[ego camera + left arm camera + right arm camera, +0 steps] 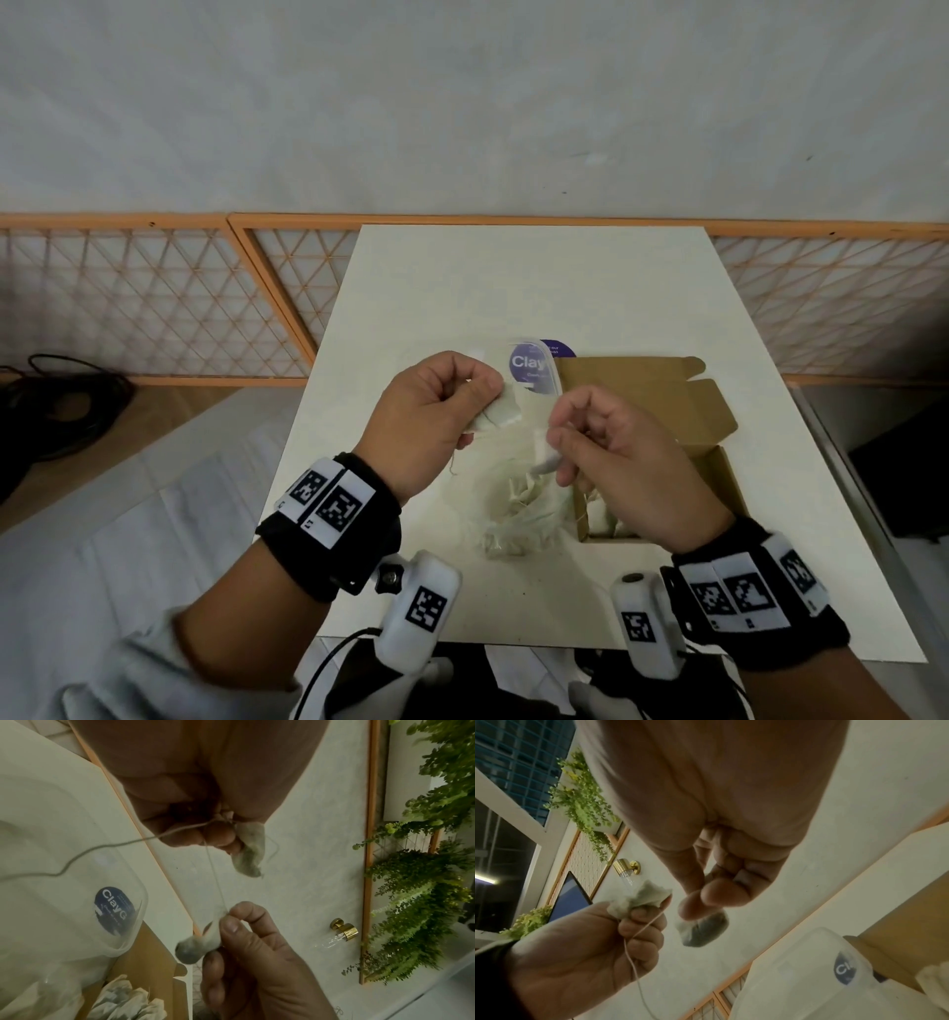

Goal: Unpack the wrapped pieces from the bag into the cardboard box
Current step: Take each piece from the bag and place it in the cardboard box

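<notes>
Above the table, my left hand (477, 390) grips a white wrapped piece (495, 417), also seen in the left wrist view (250, 850). To its right, my right hand (557, 437) pinches a second wrapped piece (545, 455) between thumb and forefinger; it looks grey inside (703, 929). A thin thread (216, 874) runs between the two pieces. Under both hands lies the clear plastic bag (518, 506) with a purple "Clay" label (529, 364). The open cardboard box (657, 406) stands to the right, with several wrapped pieces (606, 514) inside.
The white table (513, 277) stands against an orange lattice fence (154, 303) and a grey wall. Black cables (61, 401) lie on the floor at the left. The box flaps (714, 406) stand open toward the far right.
</notes>
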Demonstrator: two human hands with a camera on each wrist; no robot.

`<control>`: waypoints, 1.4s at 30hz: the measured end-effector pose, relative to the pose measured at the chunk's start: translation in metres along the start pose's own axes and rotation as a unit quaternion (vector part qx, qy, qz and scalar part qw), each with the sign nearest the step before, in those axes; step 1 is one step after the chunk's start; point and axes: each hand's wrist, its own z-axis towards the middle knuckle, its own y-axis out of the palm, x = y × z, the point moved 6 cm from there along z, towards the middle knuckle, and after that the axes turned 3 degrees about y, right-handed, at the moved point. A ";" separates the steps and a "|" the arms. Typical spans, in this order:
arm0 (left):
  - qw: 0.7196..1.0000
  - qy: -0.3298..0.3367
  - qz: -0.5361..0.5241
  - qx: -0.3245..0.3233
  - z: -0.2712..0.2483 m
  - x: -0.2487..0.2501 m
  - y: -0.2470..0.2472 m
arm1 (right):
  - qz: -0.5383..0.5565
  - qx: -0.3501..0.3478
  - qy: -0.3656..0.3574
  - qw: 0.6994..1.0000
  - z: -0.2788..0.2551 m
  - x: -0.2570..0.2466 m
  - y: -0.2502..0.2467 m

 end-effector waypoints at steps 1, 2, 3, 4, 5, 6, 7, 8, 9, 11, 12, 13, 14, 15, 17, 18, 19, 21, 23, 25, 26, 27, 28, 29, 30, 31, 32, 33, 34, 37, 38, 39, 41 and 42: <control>1.000 0.003 0.004 -0.001 0.000 0.001 0.000 | 0.002 -0.002 0.000 1.000 -0.001 -0.002 0.000; 1.000 0.008 0.011 -0.002 0.001 0.002 0.001 | 0.009 -0.004 0.003 1.000 -0.001 -0.004 0.000; 1.000 0.016 0.021 -0.004 0.001 0.004 0.002 | 0.022 -0.006 0.008 1.000 -0.002 -0.008 0.000; 0.999 0.024 0.033 -0.010 0.001 0.006 0.004 | 0.042 -0.008 0.017 0.999 -0.002 -0.012 0.001; 0.998 0.031 0.044 -0.022 0.002 0.008 0.006 | 0.065 -0.009 0.027 0.997 -0.002 -0.016 0.002; 0.997 0.034 0.051 -0.036 0.001 0.010 0.009 | 0.085 -0.010 0.037 0.996 -0.002 -0.020 0.003; 0.996 0.037 0.056 -0.051 0.001 0.011 0.012 | 0.095 -0.012 0.045 0.994 -0.001 -0.023 0.004; 0.996 0.039 0.058 -0.063 0.000 0.013 0.015 | 0.088 -0.018 0.048 0.995 0.000 -0.024 0.005; 0.995 0.041 0.059 -0.073 0.000 0.014 0.017 | 0.076 -0.027 0.050 0.995 0.001 -0.025 0.008; 0.993 0.049 0.058 -0.088 -0.001 0.018 0.020 | 0.081 -0.035 0.063 0.994 0.005 -0.020 0.011; 0.992 0.055 0.054 -0.099 -0.002 0.021 0.021 | 0.100 -0.036 0.075 0.991 0.006 -0.016 0.012; 0.991 0.061 0.046 -0.113 -0.003 0.024 0.022 | 0.119 -0.041 0.085 0.988 0.007 -0.011 0.013; 0.989 0.066 0.037 -0.125 -0.004 0.026 0.022 | 0.134 -0.046 0.092 0.986 0.009 -0.007 0.014; 0.988 0.070 0.027 -0.134 -0.005 0.028 0.022 | 0.146 -0.048 0.100 0.983 0.011 -0.003 0.015; 0.987 0.074 0.013 -0.141 -0.007 0.032 0.019 | 0.146 -0.026 0.123 0.981 0.013 0.007 0.013; 0.987 0.075 0.008 -0.143 -0.007 0.035 0.018 | 0.124 -0.009 0.133 0.983 0.015 0.014 0.011; 0.987 0.076 0.005 -0.145 -0.008 0.037 0.017 | 0.084 0.004 0.139 0.987 0.015 0.020 0.009; 0.987 0.074 0.005 -0.143 -0.008 0.039 0.014 | -0.009 0.008 0.129 0.992 0.016 0.032 0.007; 0.989 0.068 0.007 -0.132 -0.007 0.038 0.010 | -0.042 0.013 0.108 0.993 0.015 0.034 0.004; 0.990 0.059 0.005 -0.125 -0.006 0.036 0.007 | -0.014 0.025 0.081 0.996 0.013 0.025 -0.001; 0.991 0.051 0.003 -0.124 -0.006 0.034 0.007 | -0.003 0.028 0.058 0.998 0.012 0.017 -0.003; 0.992 0.042 0.003 -0.122 -0.006 0.032 0.007 | -0.007 0.031 0.026 0.999 0.011 0.008 -0.006; 0.992 0.033 0.003 -0.120 -0.006 0.031 0.008 | -0.025 0.037 -0.011 0.999 0.009 -0.001 -0.008; 0.993 0.024 0.001 -0.116 -0.006 0.029 0.008 | -0.053 0.046 -0.050 0.996 0.007 -0.011 -0.009; 0.993 0.015 -0.003 -0.115 -0.006 0.028 0.009 | -0.089 0.055 -0.089 0.990 0.005 -0.021 -0.009; 0.993 0.008 -0.009 -0.114 -0.005 0.027 0.009 | -0.128 0.061 -0.123 0.982 0.003 -0.028 -0.008; 0.993 0.001 -0.019 -0.114 -0.005 0.026 0.010 | -0.159 0.061 -0.145 0.975 0.002 -0.035 -0.007; 0.993 -0.006 -0.030 -0.114 -0.005 0.025 0.011 | -0.179 0.061 -0.155 0.970 0.001 -0.039 -0.006; 0.993 -0.013 -0.040 -0.113 -0.005 0.024 0.012 | -0.190 0.062 -0.160 0.967 0.001 -0.042 -0.005; 0.994 -0.027 -0.047 -0.096 -0.005 0.021 0.011 | -0.216 0.078 -0.192 0.954 0.000 -0.048 -0.001; 0.995 -0.024 -0.032 -0.090 -0.005 0.021 0.009 | -0.218 0.080 -0.202 0.951 0.000 -0.048 0.000; 0.996 -0.016 -0.003 -0.088 -0.003 0.021 0.006 | -0.216 0.083 -0.204 0.951 -0.001 -0.047 0.000; 0.992 0.012 0.069 -0.100 -0.002 0.024 0.001 | -0.218 0.086 -0.200 0.952 -0.001 -0.044 -0.002; 0.990 0.026 0.090 -0.108 -0.003 0.027 0.000 | -0.223 0.083 -0.195 0.951 -0.001 -0.042 -0.003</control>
